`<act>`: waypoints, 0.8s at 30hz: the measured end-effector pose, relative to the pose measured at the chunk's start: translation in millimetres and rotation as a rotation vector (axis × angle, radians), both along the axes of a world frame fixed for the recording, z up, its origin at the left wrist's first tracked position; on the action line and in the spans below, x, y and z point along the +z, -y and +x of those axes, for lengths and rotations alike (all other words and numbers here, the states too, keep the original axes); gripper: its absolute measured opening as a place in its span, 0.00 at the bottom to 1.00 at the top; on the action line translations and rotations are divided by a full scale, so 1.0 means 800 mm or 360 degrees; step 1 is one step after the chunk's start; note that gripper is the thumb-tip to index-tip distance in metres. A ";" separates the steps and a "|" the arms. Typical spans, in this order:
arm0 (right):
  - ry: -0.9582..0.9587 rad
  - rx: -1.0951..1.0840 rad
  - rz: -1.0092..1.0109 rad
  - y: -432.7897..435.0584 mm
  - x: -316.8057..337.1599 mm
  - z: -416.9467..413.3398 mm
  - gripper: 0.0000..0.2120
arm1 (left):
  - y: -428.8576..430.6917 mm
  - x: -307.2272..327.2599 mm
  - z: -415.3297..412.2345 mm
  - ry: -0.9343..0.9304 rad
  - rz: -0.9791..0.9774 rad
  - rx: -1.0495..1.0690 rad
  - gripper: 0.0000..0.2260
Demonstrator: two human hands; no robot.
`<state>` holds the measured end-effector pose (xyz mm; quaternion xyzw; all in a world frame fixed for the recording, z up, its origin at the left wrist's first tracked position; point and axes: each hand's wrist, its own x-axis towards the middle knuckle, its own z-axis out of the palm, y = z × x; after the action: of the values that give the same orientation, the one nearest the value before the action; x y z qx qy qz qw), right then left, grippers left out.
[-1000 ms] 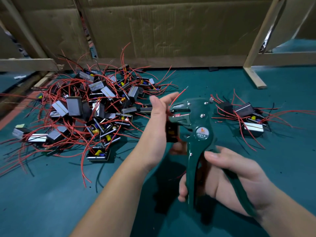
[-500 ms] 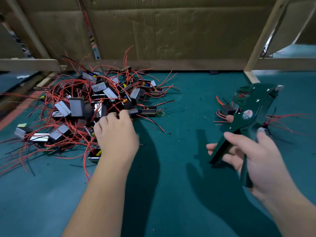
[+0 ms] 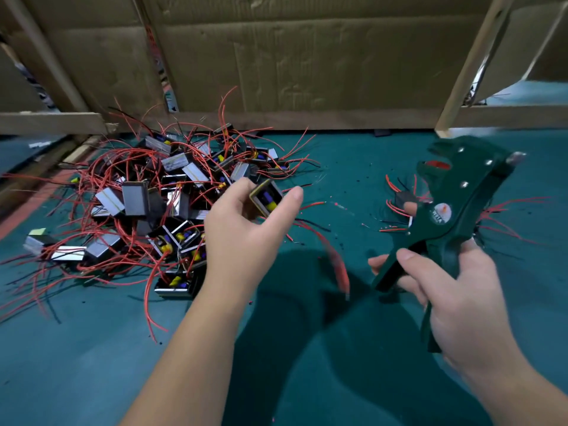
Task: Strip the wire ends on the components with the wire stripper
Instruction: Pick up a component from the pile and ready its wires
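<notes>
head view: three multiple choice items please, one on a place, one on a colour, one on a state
1. Where is the big pile of components? A left of the left hand; B right of the wire stripper; C under the wire stripper.
2. Wire stripper's colour? A red; B dark green; C yellow.
3. The left hand is: A empty; B holding one component; C holding the wire stripper.
Answers: A, the pile lies to the hand's left; B, its body is dark green; B, fingers curl round a component.

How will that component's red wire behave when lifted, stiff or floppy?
Probably floppy: the red wire trails in a curve below the component held by the left hand. Likely to snag too, since the pile is tangled.
</notes>
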<state>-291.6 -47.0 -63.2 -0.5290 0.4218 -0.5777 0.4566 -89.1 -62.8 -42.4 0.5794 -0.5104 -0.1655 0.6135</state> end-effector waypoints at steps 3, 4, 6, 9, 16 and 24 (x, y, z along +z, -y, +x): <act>0.0217 0.0149 0.0170 -0.001 -0.001 0.004 0.15 | 0.001 0.007 -0.012 -0.0852 0.0307 -0.0443 0.13; 0.0318 0.0208 0.0229 -0.002 0.000 0.005 0.15 | 0.001 0.008 -0.014 -0.1033 0.0370 -0.0526 0.14; 0.0501 0.0360 0.0350 -0.001 0.003 0.006 0.18 | 0.001 0.010 -0.015 -0.1251 0.0431 -0.0630 0.13; 0.0713 0.0568 0.0560 0.000 0.007 0.006 0.29 | 0.001 0.011 -0.012 -0.1484 0.0444 -0.0716 0.06; 0.0849 0.0737 0.0706 0.000 0.013 0.007 0.35 | 0.005 0.013 -0.007 -0.1867 0.0427 -0.0870 0.08; 0.0902 0.0860 0.0623 -0.003 0.020 0.007 0.37 | 0.008 0.004 -0.013 -0.1645 0.0274 -0.0854 0.12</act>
<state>-286.1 -44.3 -47.5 -0.3447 0.2278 -0.4690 0.7806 -99.8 -69.2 -39.4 0.3219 -0.2587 -0.6168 0.6701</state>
